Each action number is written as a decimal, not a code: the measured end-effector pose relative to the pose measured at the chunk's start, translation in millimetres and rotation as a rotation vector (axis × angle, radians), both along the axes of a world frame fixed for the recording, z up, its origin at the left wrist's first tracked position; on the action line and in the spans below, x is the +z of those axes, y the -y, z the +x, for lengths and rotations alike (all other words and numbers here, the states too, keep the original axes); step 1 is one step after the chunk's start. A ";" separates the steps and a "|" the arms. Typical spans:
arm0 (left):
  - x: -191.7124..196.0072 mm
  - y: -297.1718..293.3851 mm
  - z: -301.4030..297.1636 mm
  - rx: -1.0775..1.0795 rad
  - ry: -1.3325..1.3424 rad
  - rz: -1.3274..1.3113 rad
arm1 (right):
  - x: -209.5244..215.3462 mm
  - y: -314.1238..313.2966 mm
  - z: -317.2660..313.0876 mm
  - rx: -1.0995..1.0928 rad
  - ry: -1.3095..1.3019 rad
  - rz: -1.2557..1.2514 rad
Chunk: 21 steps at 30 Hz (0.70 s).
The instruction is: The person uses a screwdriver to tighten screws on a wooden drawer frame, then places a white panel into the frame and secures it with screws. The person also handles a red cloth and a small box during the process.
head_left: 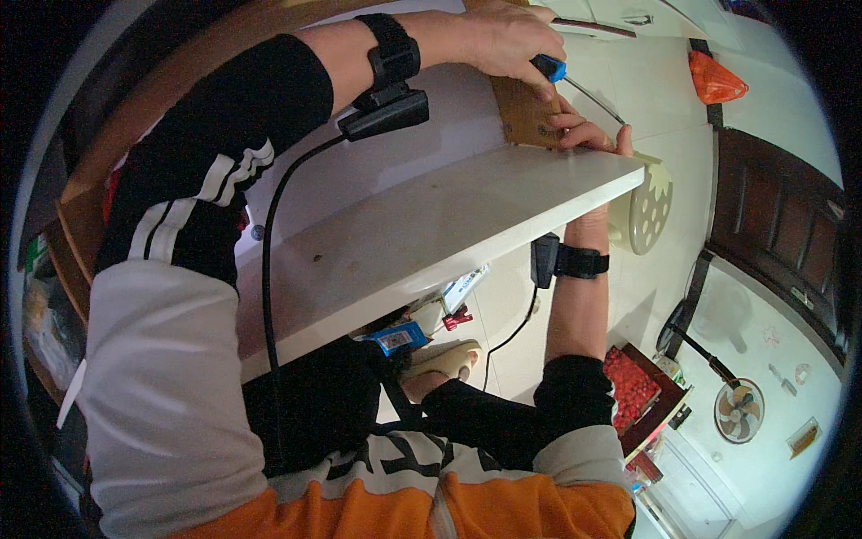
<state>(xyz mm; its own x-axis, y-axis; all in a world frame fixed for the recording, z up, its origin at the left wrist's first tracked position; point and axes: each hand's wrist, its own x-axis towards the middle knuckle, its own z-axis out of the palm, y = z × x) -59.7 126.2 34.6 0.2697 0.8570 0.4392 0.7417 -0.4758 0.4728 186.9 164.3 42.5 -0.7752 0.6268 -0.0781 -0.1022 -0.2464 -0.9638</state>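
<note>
My left hand (516, 43) is closed around the blue-and-black handle of a screwdriver (594, 99). The thin metal shaft points down to the right, its tip close to a finger of my right hand (588, 136). My right forearm passes up under the far end of a white board (422, 225). The right fingers curl at that end, beside a brown wooden panel (523, 110); the palm is hidden behind the board. Whether a screw sits at the screwdriver's tip is too small to tell.
A pale green plastic stool (651, 208) stands beyond the board's end. A box of red fruit-like pieces (631, 388) and a fan (740, 410) are at the right. An orange-red bag (716, 77) lies farther off. Black cables hang from both wrist devices.
</note>
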 end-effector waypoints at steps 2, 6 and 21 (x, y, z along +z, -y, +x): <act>-5.0 -2.6 0.9 0.002 0.018 -0.020 | 2.8 -4.6 2.9 -0.019 0.128 -0.049; -8.6 -6.6 1.2 -0.001 -0.001 0.033 | -0.8 -11.9 -1.9 0.053 0.015 -0.180; -4.9 -2.2 -2.8 -0.023 0.025 -0.010 | 58.0 -24.4 -20.4 0.314 0.614 0.134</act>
